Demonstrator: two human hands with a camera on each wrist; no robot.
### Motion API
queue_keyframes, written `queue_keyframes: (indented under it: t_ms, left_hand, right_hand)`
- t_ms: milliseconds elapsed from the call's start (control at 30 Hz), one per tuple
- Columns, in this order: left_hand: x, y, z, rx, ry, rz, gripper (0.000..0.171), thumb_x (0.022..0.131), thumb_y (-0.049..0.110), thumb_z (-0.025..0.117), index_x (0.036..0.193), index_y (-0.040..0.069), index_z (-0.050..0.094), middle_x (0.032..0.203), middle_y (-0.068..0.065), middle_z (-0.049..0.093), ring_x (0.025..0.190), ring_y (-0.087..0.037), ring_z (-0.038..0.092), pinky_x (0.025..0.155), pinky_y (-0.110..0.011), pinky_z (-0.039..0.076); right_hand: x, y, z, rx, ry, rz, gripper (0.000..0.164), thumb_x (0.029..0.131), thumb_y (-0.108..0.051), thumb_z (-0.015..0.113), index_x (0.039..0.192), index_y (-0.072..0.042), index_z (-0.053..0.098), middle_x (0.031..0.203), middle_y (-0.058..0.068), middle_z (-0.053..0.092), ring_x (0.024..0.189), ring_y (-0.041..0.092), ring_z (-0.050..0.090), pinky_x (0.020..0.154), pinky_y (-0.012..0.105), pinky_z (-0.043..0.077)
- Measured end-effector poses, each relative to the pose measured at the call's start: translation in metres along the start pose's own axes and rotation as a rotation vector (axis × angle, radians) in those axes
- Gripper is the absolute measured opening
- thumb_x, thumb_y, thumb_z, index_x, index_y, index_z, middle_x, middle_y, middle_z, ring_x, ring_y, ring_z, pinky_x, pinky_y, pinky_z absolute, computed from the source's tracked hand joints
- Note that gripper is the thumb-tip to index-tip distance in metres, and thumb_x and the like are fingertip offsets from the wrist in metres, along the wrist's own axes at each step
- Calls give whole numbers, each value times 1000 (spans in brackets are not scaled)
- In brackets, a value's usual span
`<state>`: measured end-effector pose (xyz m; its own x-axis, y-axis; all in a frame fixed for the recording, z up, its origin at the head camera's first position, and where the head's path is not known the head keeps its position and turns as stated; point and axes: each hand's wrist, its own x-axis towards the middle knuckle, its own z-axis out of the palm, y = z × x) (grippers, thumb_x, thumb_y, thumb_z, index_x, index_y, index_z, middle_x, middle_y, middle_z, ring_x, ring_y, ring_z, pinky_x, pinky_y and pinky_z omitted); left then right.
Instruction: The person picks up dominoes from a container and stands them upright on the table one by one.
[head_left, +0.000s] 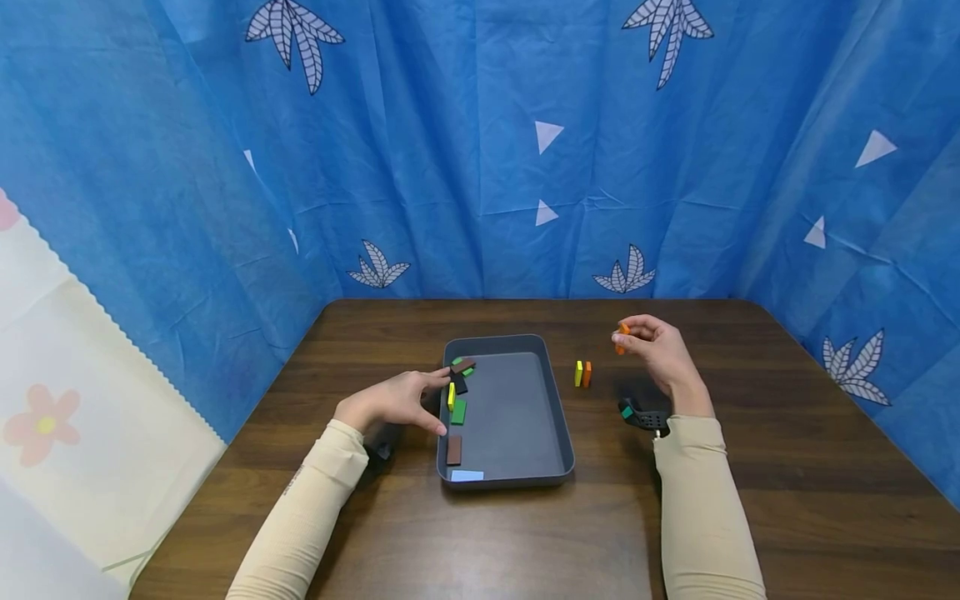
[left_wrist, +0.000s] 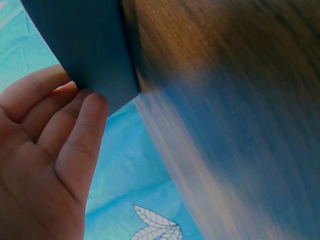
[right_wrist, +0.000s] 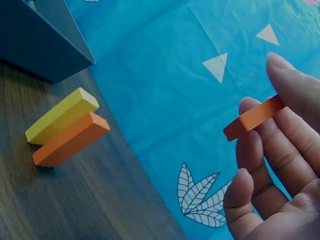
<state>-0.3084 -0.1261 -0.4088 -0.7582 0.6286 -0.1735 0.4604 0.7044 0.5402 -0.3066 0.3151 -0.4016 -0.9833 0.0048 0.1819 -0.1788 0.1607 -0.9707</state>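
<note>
In the head view my right hand [head_left: 662,353] pinches an orange domino [right_wrist: 256,118] between thumb and fingers, raised above the table. Left of it, a yellow domino [right_wrist: 62,117] and a second orange domino [right_wrist: 71,141] stand upright side by side. My left hand [head_left: 401,400] is at the left wall of a dark grey tray [head_left: 557,408], fingers at the rim and thumb spread apart from them. Between them a yellow domino [head_left: 452,397] stands inside the tray. In the left wrist view, several fingers [left_wrist: 75,145] lie against the tray's outer wall; the thumb is hidden.
Along the tray's left side lie green [head_left: 458,412], black [head_left: 460,383], brown [head_left: 454,451] and light blue [head_left: 467,476] dominoes. A brown domino [head_left: 463,365] rests over a green one at the far corner. Blue curtains [head_left: 480,167] hang behind the wooden table [head_left: 517,542].
</note>
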Motion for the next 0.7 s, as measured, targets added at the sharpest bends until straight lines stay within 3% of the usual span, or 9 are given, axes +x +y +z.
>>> queue_keyframes:
  t_ms: [233, 500, 700]
  left_hand:
    - [1, 0, 0, -26, -3, -8, 95, 78, 43, 85, 152, 3, 40, 166, -7, 28, 150, -35, 30, 116, -53, 37]
    - [1, 0, 0, -40, -3, -16, 95, 78, 42, 85, 153, 5, 40, 166, -7, 27, 151, -34, 30, 116, -53, 36]
    - [1, 1, 0, -68, -14, -19, 96, 78, 42, 85, 153, 4, 39, 166, -7, 27, 151, -35, 29, 117, -55, 35]
  right_hand:
    - [1, 6, 1, -106, -26, 43, 35, 91, -20, 74, 117, -2, 60, 93, -16, 69, 89, 7, 62, 87, 20, 55]
    - [5, 18, 3, -207, -49, 87, 42, 92, -24, 74, 121, 1, 57, 94, -13, 63, 91, 12, 59, 84, 14, 51]
    - [5, 24, 4, -215, -92, 103, 43, 93, -22, 73, 122, 4, 56, 96, -11, 64, 91, 12, 59, 84, 12, 49]
